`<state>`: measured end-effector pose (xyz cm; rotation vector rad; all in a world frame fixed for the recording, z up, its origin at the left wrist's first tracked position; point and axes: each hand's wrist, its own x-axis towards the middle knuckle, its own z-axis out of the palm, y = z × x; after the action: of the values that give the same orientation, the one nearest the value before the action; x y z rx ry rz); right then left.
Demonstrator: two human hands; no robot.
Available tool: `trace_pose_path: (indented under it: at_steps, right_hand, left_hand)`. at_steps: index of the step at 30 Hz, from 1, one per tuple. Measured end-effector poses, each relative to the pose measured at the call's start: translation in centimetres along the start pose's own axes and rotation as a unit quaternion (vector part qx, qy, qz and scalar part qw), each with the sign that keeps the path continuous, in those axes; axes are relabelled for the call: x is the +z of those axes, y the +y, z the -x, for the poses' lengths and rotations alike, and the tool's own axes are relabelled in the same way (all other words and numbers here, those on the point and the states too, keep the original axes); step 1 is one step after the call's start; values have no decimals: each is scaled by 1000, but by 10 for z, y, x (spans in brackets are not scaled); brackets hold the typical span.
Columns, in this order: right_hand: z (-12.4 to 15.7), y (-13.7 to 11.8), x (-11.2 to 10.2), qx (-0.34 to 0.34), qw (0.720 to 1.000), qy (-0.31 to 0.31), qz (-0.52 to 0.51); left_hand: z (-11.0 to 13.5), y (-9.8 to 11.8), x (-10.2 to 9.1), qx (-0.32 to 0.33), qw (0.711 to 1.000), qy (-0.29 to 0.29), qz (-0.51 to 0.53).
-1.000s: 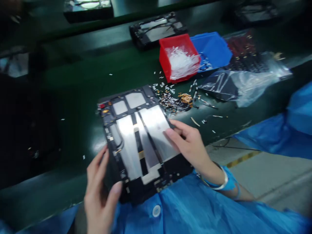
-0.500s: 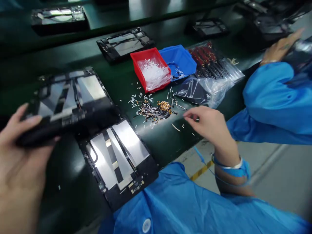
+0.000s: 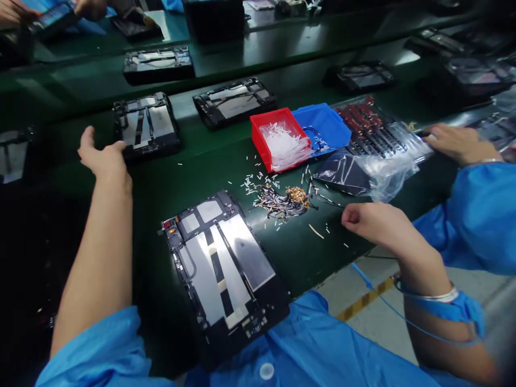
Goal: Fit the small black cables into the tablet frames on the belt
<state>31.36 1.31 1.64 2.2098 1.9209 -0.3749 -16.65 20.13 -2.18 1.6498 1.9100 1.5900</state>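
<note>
My left hand is stretched out at the left, fingers and thumb apart, holding nothing. Its thumb is at the near left corner of an opened tablet stack; whether they touch I cannot tell. My right hand pinches the end of a thin dark cable, which leads back toward a pile of small cables with gold-coloured ends. Between my hands, close to my body, lies another opened tablet with silver battery panels and black flex strips facing up.
Behind the cable pile stand a red bin of white bits and a blue bin. Bagged red-and-black flex parts lie at their right, near a co-worker's hand. More tablets line the bench. White scraps are scattered about.
My left hand has moved away and let go of the tablet stack, which now rests on the bench farther back. My right hand still pinches the cable. The co-worker's hand has come nearer the bagged parts.
</note>
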Motion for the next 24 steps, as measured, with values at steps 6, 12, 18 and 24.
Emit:
trace_pose_path:
  at_steps: [6,12,18,24]
  right_hand:
    - [8,-70,-17,-101,898,55,-425]
    - [-3,-166,-2,-203,727,-29,-656]
    - [-1,-183,14,-295,772,267,-496]
    - [-4,-181,21,-439,749,444,-222]
  left_hand:
    - [109,100,-2,-7,966,-168,194]
    - [194,160,-17,-217,810,-408,361]
    - [187,146,-13,-299,802,-369,363]
    - [184,143,-10,-289,814,-374,336]
